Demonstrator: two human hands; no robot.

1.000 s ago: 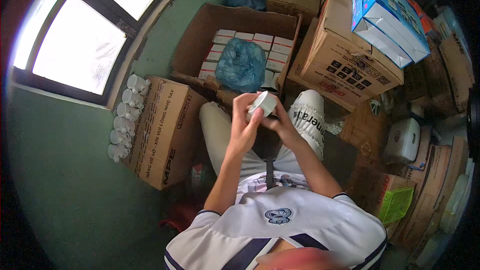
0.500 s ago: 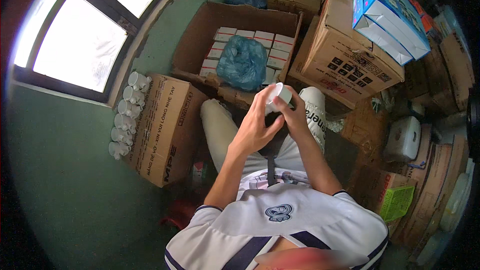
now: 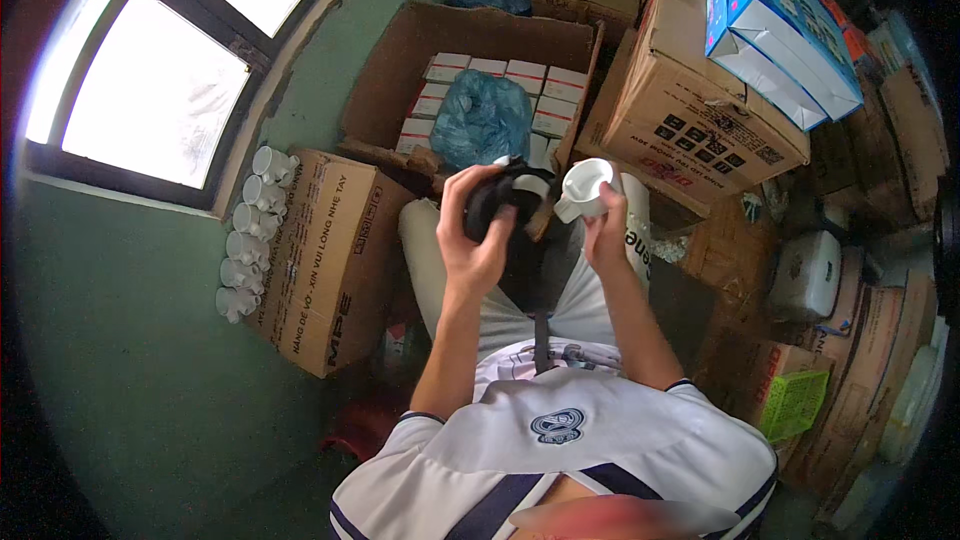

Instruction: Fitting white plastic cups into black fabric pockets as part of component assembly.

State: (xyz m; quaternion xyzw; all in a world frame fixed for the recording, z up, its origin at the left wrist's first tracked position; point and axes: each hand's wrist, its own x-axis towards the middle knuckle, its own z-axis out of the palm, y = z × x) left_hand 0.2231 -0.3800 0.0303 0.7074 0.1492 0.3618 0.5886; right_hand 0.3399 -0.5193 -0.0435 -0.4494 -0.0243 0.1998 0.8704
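My right hand (image 3: 607, 237) grips a small white cup-shaped piece (image 3: 590, 186) by its side. Its opening faces up, and a short arm sticks out toward the left. My left hand (image 3: 468, 245) is wrapped round a black, rounded thing (image 3: 486, 202) with a pale curved band on it; its kind is not clear. A small brownish piece shows at its right edge. The two held things are close together but apart, above my lap. Several similar white cup-shaped pieces (image 3: 262, 193) stand in a row on a closed cardboard box (image 3: 335, 250) to the left.
Ahead, an open carton (image 3: 390, 60) holds small white boxes (image 3: 525, 74) and a crumpled blue plastic bag (image 3: 482, 120). At right stands a large carton (image 3: 690, 110) with blue-and-white packages (image 3: 785, 35) on top. A green basket (image 3: 795, 407) lies lower right, and a window (image 3: 150, 80) is at left.
Both hands were together round the white piece. My right hand has drawn it slightly right and tilted it, while my left hand has moved left and now visibly holds the black thing.
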